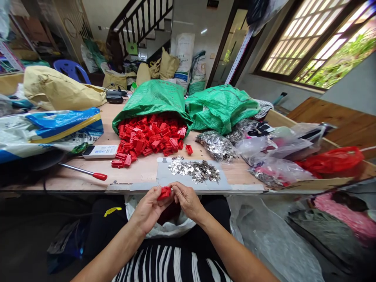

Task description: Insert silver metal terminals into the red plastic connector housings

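Note:
Just in front of the table edge, my left hand grips a red plastic part between thumb and fingers. The fingertips of my right hand are pinched together at the right end of that part; whatever they hold is too small to make out. Below both hands, a white sack lies open in my lap. Beyond them, small shiny metal pieces are spread on a grey mat. A heap of similar red plastic parts spills from a green woven sack.
A red-tipped lever juts out at the left near a white box. Another green sack and a clear bag of metal pieces sit right of the heap. Plastic bags crowd the right side. A tan sack lies back left.

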Tool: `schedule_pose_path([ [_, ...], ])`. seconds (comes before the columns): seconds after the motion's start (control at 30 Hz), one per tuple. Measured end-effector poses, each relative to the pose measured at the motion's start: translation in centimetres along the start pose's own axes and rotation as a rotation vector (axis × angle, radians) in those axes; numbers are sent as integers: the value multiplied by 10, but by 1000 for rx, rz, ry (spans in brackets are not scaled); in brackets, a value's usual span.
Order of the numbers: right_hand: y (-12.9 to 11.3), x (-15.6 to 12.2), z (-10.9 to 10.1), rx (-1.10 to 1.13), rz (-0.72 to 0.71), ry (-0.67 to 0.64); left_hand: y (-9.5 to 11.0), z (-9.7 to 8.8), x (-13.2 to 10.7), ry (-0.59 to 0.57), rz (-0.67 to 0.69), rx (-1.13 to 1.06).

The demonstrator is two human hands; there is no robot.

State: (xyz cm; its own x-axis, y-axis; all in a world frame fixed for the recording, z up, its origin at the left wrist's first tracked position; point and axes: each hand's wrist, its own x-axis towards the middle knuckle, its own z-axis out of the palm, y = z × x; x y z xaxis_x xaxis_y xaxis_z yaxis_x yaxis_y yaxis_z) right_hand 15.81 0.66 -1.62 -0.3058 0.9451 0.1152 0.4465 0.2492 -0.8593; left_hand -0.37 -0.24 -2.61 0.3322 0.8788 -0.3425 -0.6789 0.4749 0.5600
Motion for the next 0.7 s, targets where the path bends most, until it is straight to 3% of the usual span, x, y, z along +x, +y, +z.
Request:
schedule_pose_path([
  [0.07, 7, 4, -7, -69, 16, -5, -3, -9, 2, 10, 47, 231],
  [0.13, 15, 11, -19, -216, 13, 52, -10, -20, 5, 72, 129, 587],
  [0.17, 19, 17, -26, -304, 5, 96, -13, -27, 7, 82, 132, 661],
  [0.27, 30, 38, -49, -562, 10, 196, -24, -43, 13, 74, 141, 795],
  [0.37, 38, 66, -70, -796, 132, 229, -29, -54, 15, 69, 154, 893],
  [0.57, 56, 116, -91, -880, 276, 254, -27, -58, 15, 38, 152, 996],
  [0.7, 59, 129, -97, -867, 295, 248, -23, -53, 13, -11, 166, 988],
])
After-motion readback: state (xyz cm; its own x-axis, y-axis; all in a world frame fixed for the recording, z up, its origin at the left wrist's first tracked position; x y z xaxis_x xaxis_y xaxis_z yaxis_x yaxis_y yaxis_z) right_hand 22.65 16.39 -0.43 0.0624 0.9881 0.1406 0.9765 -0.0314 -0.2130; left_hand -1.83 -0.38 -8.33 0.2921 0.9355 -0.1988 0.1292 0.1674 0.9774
